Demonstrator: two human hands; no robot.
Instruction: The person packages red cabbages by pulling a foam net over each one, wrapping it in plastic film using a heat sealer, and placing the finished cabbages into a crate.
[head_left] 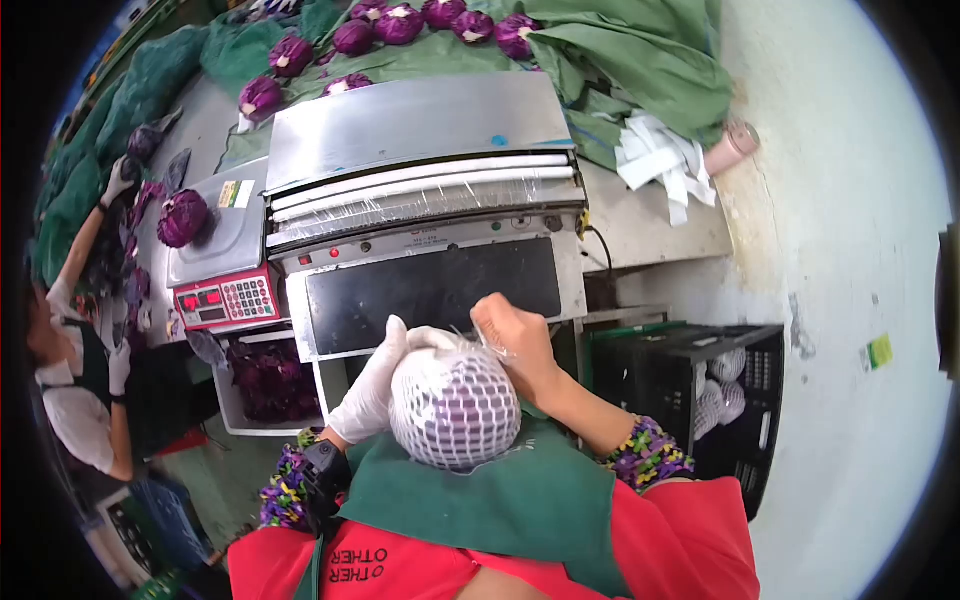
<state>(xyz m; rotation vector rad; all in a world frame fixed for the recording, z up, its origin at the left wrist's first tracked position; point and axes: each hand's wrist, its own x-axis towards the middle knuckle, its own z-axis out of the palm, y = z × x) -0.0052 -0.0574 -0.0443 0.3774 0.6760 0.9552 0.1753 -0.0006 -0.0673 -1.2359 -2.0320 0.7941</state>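
Observation:
A purple cabbage (456,408) in white foam netting and clear film is held before my chest. My left hand (378,385), in a white glove, curves round its left side and top. At the upper right of the cabbage, my bare right hand (515,345) has its fingers closed on a gathered bit of the wrapping. Just beyond my hands lies the black plate (430,290) of the wrapping machine, with the film roll (420,195) behind it.
Purple cabbages (400,24) lie on green cloth at the back. At left are a scale (225,290) bearing a cabbage, a bin of leaves (270,385) and a co-worker (85,370). A black crate (740,420) with netted cabbages stands right. White strips (660,160) lie beside a pink bottle (733,146).

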